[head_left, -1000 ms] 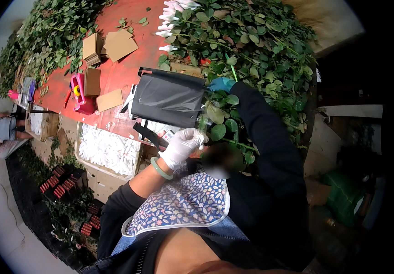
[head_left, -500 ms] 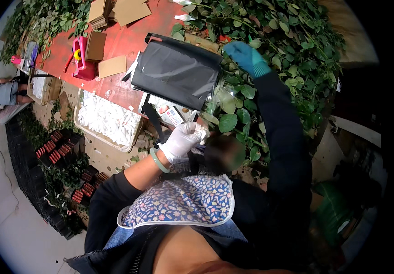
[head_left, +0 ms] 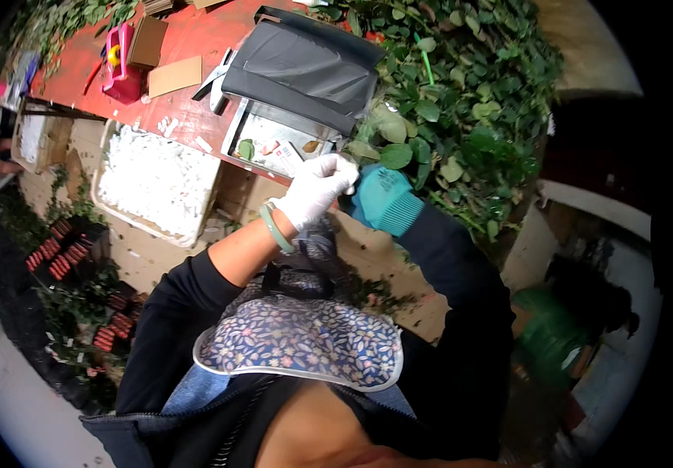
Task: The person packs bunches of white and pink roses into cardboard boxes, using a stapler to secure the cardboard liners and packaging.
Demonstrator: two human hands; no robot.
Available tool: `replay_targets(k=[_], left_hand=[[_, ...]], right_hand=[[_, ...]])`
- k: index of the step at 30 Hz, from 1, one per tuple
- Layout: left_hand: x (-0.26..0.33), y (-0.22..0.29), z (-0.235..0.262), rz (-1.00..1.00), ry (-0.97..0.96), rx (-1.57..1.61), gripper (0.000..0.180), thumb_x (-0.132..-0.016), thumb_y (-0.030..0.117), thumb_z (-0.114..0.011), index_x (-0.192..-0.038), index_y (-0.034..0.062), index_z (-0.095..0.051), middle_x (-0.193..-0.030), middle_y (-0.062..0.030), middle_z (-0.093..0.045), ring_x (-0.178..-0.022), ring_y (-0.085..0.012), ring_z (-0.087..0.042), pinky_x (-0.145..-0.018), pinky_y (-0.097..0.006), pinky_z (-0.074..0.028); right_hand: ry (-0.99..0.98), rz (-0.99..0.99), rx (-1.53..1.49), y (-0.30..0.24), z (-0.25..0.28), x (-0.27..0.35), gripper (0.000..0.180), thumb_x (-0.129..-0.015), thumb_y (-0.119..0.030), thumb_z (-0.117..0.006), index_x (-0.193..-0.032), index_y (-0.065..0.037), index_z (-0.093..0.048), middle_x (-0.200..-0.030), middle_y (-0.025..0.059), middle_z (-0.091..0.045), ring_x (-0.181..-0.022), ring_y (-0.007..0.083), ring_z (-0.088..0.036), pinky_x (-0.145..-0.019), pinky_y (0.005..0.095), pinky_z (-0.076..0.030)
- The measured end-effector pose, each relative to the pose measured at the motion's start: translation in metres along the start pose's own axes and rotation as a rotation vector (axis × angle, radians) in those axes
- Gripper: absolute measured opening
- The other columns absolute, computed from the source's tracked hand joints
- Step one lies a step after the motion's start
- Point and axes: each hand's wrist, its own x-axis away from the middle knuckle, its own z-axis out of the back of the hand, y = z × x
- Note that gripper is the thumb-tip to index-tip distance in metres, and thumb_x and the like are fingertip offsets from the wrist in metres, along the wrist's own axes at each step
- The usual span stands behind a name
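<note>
White pieces fill a tub at left. A metal tray adjoins black sheeting. The white-gloved left hand presses thumb and fingers together. The teal-gloved right hand is just beside it; its grip cannot be told. Leafy stems lie heaped beyond both hands, at right.

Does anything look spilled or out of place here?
Slightly: a few white pieces lie loose on the red table, outside the bin heaped with white bits; a green leaf lies in the shallow tray. Also, the left hand is gloved white, the right hand teal: mismatched.
</note>
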Motion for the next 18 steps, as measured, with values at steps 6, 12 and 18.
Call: replay_targets(k=[6, 12, 18], left_hand=[[0.001, -0.025, 0.012, 0.060, 0.030, -0.028, 0.014, -0.092, 0.020, -0.064, -0.090, 0.0060, -0.065, -0.075, 0.0027, -0.061, -0.062, -0.0028, -0.052, -0.055, -0.021, -0.042], [-0.026, -0.069, 0.034, 0.138, 0.113, -0.084, 0.015, -0.089, 0.024, -0.066, -0.087, 0.0091, -0.067, -0.073, 0.0029, -0.061, -0.061, -0.0062, -0.052, -0.053, -0.023, -0.042], [-0.062, -0.073, 0.044, 0.149, 0.235, -0.267, 0.013, -0.085, 0.019, -0.066, -0.084, 0.0079, -0.060, -0.070, -0.0010, -0.061, -0.057, -0.0112, -0.054, -0.049, -0.026, -0.043]], right_hand=[[0.133, -0.058, 0.267, 0.022, -0.025, -0.009, 0.058, -0.084, -0.019, -0.057, -0.140, -0.014, -0.041, -0.089, 0.0205, -0.066, -0.071, 0.0349, -0.065, -0.063, 0.0479, -0.051], [0.023, -0.035, 0.425, 0.028, -0.023, -0.008, 0.067, -0.083, -0.015, -0.056, -0.145, -0.007, -0.032, -0.109, 0.0188, -0.064, -0.071, 0.0331, -0.066, -0.064, 0.0478, -0.051], [0.109, 0.127, 0.479, 0.041, -0.032, -0.012, 0.067, -0.082, -0.019, -0.059, -0.143, -0.005, -0.035, -0.139, 0.0166, -0.048, -0.075, 0.0320, -0.065, -0.071, 0.0458, -0.052]])
